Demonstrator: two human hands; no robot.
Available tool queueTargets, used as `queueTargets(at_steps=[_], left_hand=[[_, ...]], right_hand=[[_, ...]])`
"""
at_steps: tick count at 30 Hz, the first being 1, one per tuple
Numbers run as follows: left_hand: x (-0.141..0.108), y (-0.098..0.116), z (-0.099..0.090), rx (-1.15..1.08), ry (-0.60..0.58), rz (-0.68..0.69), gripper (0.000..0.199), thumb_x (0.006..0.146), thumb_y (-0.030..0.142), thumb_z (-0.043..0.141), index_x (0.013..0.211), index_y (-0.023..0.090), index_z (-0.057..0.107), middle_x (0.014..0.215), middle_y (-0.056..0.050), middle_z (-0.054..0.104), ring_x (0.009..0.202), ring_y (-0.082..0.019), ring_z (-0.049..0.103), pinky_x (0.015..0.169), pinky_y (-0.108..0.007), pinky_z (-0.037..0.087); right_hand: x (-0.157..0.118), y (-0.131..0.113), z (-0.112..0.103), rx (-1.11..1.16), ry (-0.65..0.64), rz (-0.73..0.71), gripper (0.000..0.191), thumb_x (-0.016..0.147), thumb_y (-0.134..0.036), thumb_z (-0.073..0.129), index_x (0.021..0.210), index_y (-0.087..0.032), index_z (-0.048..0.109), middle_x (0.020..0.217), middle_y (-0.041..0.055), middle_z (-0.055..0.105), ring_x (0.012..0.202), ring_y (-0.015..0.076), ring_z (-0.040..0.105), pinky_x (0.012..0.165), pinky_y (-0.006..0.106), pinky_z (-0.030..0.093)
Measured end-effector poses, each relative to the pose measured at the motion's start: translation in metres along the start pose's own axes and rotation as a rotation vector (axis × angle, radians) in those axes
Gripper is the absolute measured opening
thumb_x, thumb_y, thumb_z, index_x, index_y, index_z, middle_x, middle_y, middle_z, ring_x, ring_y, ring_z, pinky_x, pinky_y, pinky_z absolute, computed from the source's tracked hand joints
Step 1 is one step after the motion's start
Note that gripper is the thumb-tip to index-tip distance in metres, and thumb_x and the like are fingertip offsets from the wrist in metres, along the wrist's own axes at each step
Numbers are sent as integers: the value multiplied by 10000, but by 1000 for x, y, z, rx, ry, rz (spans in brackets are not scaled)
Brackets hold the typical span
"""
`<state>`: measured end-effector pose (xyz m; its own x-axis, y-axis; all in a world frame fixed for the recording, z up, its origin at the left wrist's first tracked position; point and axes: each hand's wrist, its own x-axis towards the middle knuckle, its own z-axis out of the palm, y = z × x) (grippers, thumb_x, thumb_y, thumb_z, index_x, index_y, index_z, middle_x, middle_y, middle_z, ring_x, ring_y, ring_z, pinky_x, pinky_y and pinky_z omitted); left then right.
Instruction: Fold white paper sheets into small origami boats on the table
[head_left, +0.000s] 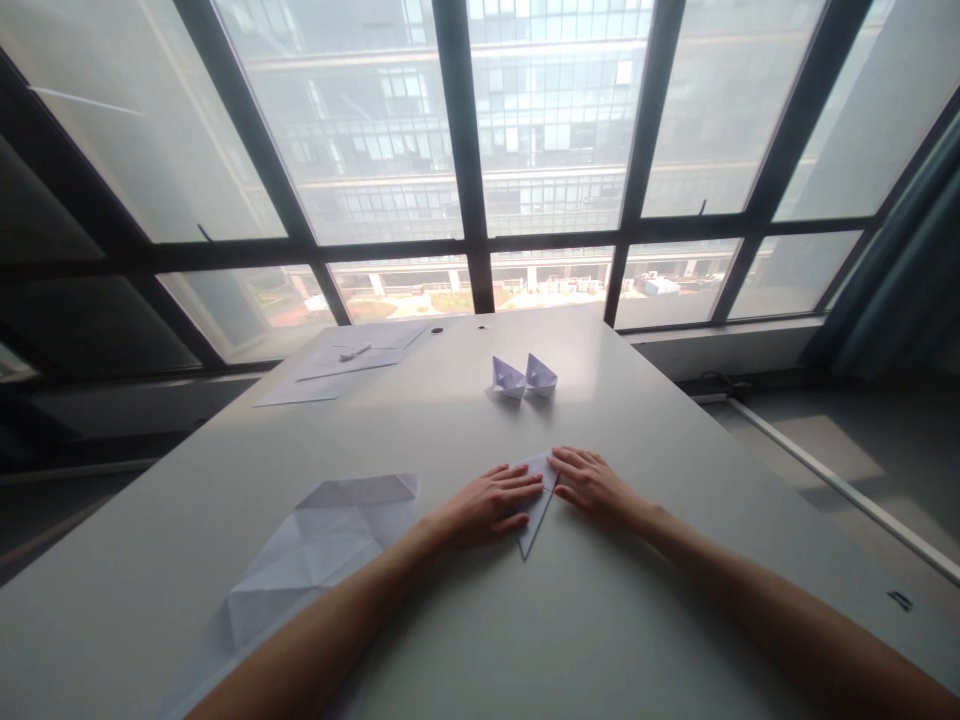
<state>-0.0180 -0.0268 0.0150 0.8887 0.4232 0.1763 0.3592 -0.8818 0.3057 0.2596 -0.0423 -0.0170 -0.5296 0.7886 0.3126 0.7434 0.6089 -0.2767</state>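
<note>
My left hand [491, 503] and right hand [592, 482] lie with fingers flat, pressing the folded paper triangle [537, 510] onto the worktop [675, 420]; it looks thin, light, easily creased, best pinched at its edges.

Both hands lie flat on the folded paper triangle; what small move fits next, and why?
Probably run the right hand fingertips along the folded triangle's edge to sharpen the crease while the left hand pins it. Both hands rest flat on it, and two finished paper boats stand beyond.
</note>
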Motion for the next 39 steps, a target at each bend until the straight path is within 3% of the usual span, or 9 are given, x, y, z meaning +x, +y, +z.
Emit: queueTargets(at_steps=[15, 21, 27, 33, 39], left_hand=[[1, 1, -3, 58, -67, -20, 569, 999, 418, 497, 1539, 309, 355, 1565, -17, 400, 1481, -275, 298, 1225, -461, 223], [2, 1, -2, 58, -66, -15, 567, 1001, 429, 486, 1540, 315, 353, 1557, -18, 413, 1476, -270, 311, 1224, -453, 229], [1, 1, -2, 51, -56, -18, 564, 996, 433, 492, 1534, 317, 368, 1552, -13, 422, 1476, -263, 312, 1227, -444, 229], [1, 0, -2, 47, -57, -20, 560, 1002, 441, 479, 1536, 323, 361, 1557, -3, 413, 1480, -261, 304, 1228, -451, 228], [1, -1, -2, 52, -60, -16, 560, 1003, 452, 473, 1536, 320, 362, 1554, -14, 418, 1478, -266, 307, 1225, -452, 231]], right_hand=[[2, -4, -6, 1, -101, 65, 518, 1021, -417, 397, 1487, -198, 457, 1558, 115, 402, 1458, 266, 335, 1180, 452, 288], [2, -5, -6, 18, -150, 153, 589, 1022, -446, 361, 1537, -161, 356, 1596, 104, 324, 1501, 244, 234, 1230, 490, 122], [4, -6, -4, -6, -185, 206, 684, 1016, -530, 315, 1560, -116, 287, 1620, 135, 240, 1515, 242, 185, 1235, 470, 65], [4, -6, 0, -75, -165, 322, 772, 1001, -589, 286, 1560, -58, 255, 1624, 176, 201, 1523, 276, 139, 1228, 506, 34], [5, -5, 4, -86, -92, 439, 784, 1002, -579, 290, 1566, -39, 219, 1635, 184, 153, 1527, 282, 101, 1226, 505, 83]])
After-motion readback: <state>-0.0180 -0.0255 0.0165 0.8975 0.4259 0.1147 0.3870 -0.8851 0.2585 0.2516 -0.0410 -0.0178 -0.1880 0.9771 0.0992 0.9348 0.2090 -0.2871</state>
